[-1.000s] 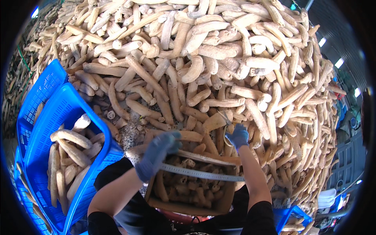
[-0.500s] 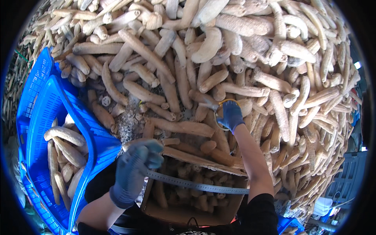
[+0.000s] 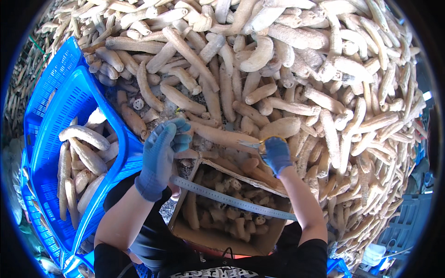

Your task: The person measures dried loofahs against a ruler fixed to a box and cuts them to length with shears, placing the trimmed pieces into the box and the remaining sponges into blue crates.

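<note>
My left hand (image 3: pixel 160 157), in a blue-grey glove, is raised above the near edge of the pile with its fingers partly bent and apart from the thumb; nothing shows in it. My right hand (image 3: pixel 277 157), gloved too, is closed around the yellow handles of scissors (image 3: pixel 249 144), whose blades point left over a long tan loofah (image 3: pixel 225 135). Below both hands sits a cardboard box (image 3: pixel 271 238) holding several short cut loofah pieces (image 3: pixel 232 224). A steel ruler (image 3: pixel 227 199) lies across the box's top.
A large heap of dried loofahs (image 3: pixel 324 97) spreads ahead and to the right. On the left stand blue plastic baskets (image 3: pixel 123 153), the nearer one holding several loofahs (image 3: pixel 88 155). Grey plastic crates (image 3: pixel 410 217) are at the far right.
My left hand has risen away from the ruler's left end, its fingers looser. My right hand has come slightly nearer with the scissors. The whole view has shifted a little.
</note>
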### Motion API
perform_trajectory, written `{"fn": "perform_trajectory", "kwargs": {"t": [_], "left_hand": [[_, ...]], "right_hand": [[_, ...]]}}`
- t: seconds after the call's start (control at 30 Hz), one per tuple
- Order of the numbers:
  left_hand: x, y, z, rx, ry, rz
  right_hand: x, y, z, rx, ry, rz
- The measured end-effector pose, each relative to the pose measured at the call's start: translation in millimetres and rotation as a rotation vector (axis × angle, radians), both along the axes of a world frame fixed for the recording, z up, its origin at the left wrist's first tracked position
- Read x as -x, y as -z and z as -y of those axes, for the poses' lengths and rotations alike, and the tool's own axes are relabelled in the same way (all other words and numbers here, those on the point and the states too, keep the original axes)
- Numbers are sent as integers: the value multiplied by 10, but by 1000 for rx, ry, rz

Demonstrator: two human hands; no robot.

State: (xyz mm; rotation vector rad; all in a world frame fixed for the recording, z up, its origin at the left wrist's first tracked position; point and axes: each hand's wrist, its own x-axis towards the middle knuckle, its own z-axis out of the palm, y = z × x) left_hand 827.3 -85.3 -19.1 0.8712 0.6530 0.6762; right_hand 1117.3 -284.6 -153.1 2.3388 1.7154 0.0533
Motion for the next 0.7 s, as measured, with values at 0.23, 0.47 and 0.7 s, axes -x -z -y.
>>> {"fn": "perform_trajectory", "kwargs": {"t": [0.23, 0.47, 0.7], "left_hand": [[-93, 144, 217, -96, 180, -100], [-321, 465, 735, -64, 653, -46], [-152, 414, 698, -1201, 392, -591]], "right_hand": [[14, -1087, 1099, -240, 252, -658], [1205, -826, 1371, -373, 433, -1254], [1873, -347, 1801, -640, 774, -1536]]}}
